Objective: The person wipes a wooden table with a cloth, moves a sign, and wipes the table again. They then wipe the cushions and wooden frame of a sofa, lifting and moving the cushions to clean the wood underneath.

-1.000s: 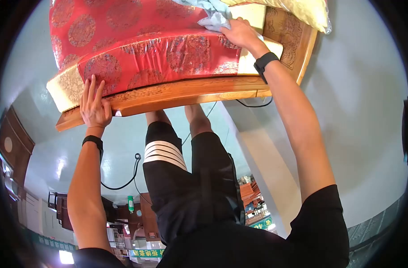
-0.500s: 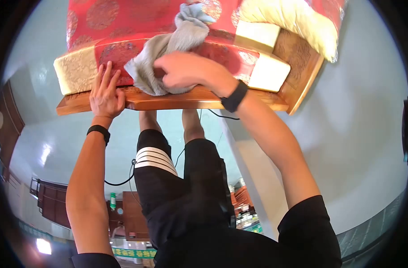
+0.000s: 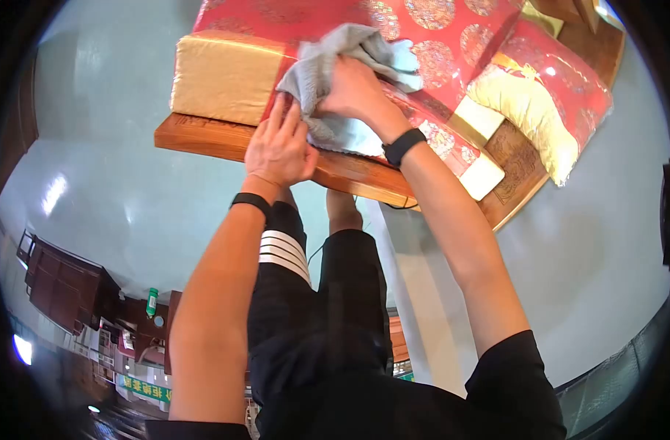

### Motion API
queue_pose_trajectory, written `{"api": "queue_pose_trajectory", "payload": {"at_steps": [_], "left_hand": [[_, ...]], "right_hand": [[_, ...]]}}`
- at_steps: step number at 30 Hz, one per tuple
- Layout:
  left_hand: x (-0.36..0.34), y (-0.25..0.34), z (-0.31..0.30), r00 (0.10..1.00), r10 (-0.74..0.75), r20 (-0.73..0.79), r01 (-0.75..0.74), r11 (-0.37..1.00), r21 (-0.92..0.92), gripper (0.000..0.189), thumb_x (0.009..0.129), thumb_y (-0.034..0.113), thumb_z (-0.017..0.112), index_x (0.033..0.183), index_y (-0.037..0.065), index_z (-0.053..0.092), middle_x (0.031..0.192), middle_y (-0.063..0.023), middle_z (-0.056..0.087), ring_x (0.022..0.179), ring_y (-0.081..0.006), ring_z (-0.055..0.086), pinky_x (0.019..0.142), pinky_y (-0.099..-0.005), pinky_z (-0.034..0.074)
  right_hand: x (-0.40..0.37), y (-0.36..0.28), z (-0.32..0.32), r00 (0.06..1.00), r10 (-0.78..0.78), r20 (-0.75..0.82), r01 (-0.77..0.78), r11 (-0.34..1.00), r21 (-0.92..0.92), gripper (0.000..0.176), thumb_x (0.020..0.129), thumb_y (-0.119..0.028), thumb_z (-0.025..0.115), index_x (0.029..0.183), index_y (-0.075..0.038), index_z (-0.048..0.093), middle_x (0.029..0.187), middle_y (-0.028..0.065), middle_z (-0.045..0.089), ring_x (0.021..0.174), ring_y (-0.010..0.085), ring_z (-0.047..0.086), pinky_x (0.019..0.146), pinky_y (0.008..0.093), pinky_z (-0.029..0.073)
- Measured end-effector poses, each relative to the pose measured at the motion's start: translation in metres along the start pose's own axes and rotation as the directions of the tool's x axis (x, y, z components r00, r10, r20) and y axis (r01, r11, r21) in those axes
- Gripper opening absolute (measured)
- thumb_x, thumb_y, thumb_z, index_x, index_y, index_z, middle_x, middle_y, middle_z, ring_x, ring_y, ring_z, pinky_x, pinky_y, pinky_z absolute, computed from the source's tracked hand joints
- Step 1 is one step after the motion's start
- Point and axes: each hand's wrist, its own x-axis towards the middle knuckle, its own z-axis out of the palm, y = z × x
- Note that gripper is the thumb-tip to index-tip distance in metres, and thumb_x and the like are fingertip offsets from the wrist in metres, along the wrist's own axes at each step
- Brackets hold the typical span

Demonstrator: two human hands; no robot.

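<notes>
A grey cloth point(image 3: 313, 73) lies bunched on the front edge of a red and gold seat cushion point(image 3: 229, 77). My right hand point(image 3: 353, 88) is closed on the cloth, its fingertips hidden in the folds. Just to the left, my left hand point(image 3: 280, 147) lies flat with fingers stretched out, resting over the cushion's front face and the wooden seat edge point(image 3: 203, 136). It holds nothing, and its fingertips reach to the cloth's edge.
A red and gold pillow point(image 3: 529, 110) sits at the right of the seat beside a carved wooden panel point(image 3: 512, 158). Dark wooden furniture point(image 3: 64, 286) and a green bottle point(image 3: 152, 301) stand at the lower left. My legs are below the seat edge.
The view has swung, so the seat now appears tilted. My left hand is closer to the cloth and my right hand. The cloth is spread differently, still under my right hand.
</notes>
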Motion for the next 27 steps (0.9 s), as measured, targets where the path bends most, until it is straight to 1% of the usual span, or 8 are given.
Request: {"api": "queue_pose_trajectory", "payload": {"at_steps": [3, 5, 7, 10, 14, 17, 21, 27], "left_hand": [[0.000, -0.001, 0.003, 1.000, -0.014, -0.020, 0.013, 0.999, -0.040, 0.039, 0.076, 0.026, 0.070, 0.106, 0.002, 0.072, 0.138, -0.0198, 0.063, 0.136, -0.0403, 0.055, 0.104, -0.0463, 0.051], [-0.002, 0.000, 0.003, 0.999, -0.036, -0.030, 0.034, 0.997, -0.065, 0.038, 0.077, 0.027, 0.070, 0.106, 0.002, 0.072, 0.137, -0.0215, 0.063, 0.134, -0.0407, 0.056, 0.105, -0.0467, 0.051], [-0.003, -0.002, 0.006, 0.999, -0.038, -0.038, 0.035, 0.998, -0.061, 0.039, 0.079, 0.028, 0.069, 0.107, 0.002, 0.073, 0.136, -0.0225, 0.064, 0.131, -0.0416, 0.058, 0.104, -0.0471, 0.051], [-0.003, -0.002, 0.006, 1.000, -0.009, -0.028, 0.007, 0.999, -0.052, 0.042, 0.080, 0.029, 0.068, 0.111, 0.001, 0.074, 0.131, -0.0222, 0.065, 0.126, -0.0420, 0.059, 0.100, -0.0466, 0.052], [-0.002, -0.001, 0.006, 0.999, 0.005, -0.041, -0.007, 0.999, -0.046, 0.041, 0.079, 0.029, 0.069, 0.109, 0.002, 0.074, 0.123, -0.0191, 0.068, 0.121, -0.0396, 0.061, 0.094, -0.0447, 0.054], [0.000, 0.000, 0.005, 0.999, 0.006, -0.033, -0.008, 0.998, -0.066, 0.037, 0.076, 0.027, 0.069, 0.105, 0.003, 0.074, 0.114, -0.0146, 0.069, 0.111, -0.0357, 0.063, 0.088, -0.0423, 0.055], [0.003, -0.001, 0.004, 0.998, 0.025, -0.065, -0.025, 1.000, -0.001, 0.033, 0.073, 0.023, 0.068, 0.100, 0.006, 0.074, 0.110, -0.0112, 0.068, 0.099, -0.0325, 0.064, 0.083, -0.0407, 0.056], [-0.002, 0.000, 0.003, 0.992, 0.116, -0.055, -0.110, 0.989, 0.099, 0.029, 0.072, 0.020, 0.067, 0.098, 0.009, 0.076, 0.117, -0.0113, 0.070, 0.111, -0.0344, 0.066, 0.084, -0.0415, 0.058]], "right_hand": [[0.041, -0.039, -0.004, 0.959, -0.269, -0.085, 0.243, 0.940, -0.239, 0.061, 0.071, -0.013, 0.081, 0.126, 0.005, 0.061, 0.125, 0.0260, 0.068, 0.119, 0.0394, 0.067, 0.102, 0.0472, 0.053], [0.074, -0.067, -0.031, 0.898, -0.125, 0.421, 0.274, 0.908, -0.316, 0.093, 0.062, -0.018, 0.093, 0.139, 0.007, 0.048, 0.129, 0.0269, 0.067, 0.119, 0.0405, 0.067, 0.094, 0.0454, 0.057], [0.105, -0.094, -0.045, 0.819, 0.023, 0.573, 0.241, 0.893, -0.380, 0.086, 0.059, -0.024, 0.095, 0.131, 0.009, 0.061, 0.122, 0.0249, 0.072, 0.111, 0.0361, 0.072, 0.089, 0.0440, 0.059], [0.126, -0.108, -0.047, 0.800, 0.052, 0.598, 0.116, 0.964, -0.239, 0.060, 0.053, -0.039, 0.097, 0.088, 0.007, 0.079, 0.101, 0.0203, 0.078, 0.085, 0.0275, 0.075, 0.079, 0.0401, 0.059], [0.142, -0.080, -0.018, 0.741, -0.078, 0.667, 0.024, 0.996, 0.091, 0.053, 0.061, -0.025, 0.096, 0.104, 0.001, 0.079, 0.105, 0.0117, 0.079, 0.093, 0.0227, 0.072, 0.084, 0.0371, 0.057], [0.117, -0.047, -0.006, 0.846, -0.385, 0.370, 0.085, 0.781, 0.619, 0.060, 0.062, -0.019, 0.095, 0.117, -0.003, 0.075, 0.115, 0.0100, 0.077, 0.105, 0.0207, 0.069, 0.094, 0.0356, 0.054], [0.090, -0.049, 0.005, 0.959, -0.262, 0.107, 0.170, 0.837, 0.520, 0.077, 0.068, -0.024, 0.091, 0.136, -0.005, 0.062, 0.124, 0.0142, 0.073, 0.112, 0.0277, 0.068, 0.101, 0.0369, 0.051], [0.017, 0.014, -0.009, 0.981, -0.165, 0.097, 0.123, 0.932, 0.341, 0.066, 0.084, -0.033, 0.070, 0.144, -0.010, 0.054, 0.129, 0.0213, 0.071, 0.118, 0.0379, 0.068, 0.101, 0.0445, 0.052]]}}
